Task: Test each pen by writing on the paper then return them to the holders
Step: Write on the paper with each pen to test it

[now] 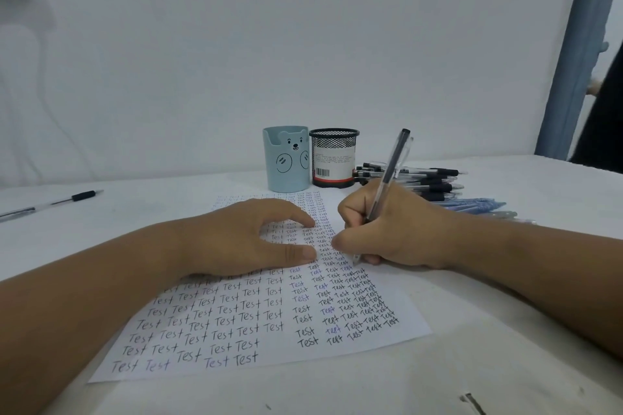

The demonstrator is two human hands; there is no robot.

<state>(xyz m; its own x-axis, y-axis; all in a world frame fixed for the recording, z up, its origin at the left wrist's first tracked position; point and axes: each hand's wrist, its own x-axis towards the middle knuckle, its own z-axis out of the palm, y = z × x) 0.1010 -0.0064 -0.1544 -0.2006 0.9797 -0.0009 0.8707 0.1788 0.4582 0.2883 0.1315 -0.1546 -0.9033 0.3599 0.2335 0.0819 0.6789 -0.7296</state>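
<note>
Right hand (pixel 387 229) grips pen (pixel 387 178) writing on paper (pixel 397 310), flat left hand (pixel 242 239) steadying it; next, holder (pixel 286 158).

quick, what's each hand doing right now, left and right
Left hand: open, fingers resting flat on the paper, holding nothing.
Right hand: closed around a pen, its tip down at the paper.

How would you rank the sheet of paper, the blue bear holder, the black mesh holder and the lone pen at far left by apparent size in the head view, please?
1. Sheet of paper, clearly largest.
2. Blue bear holder.
3. Black mesh holder, nearly alike, slightly smaller.
4. Lone pen: long but thin.
</note>
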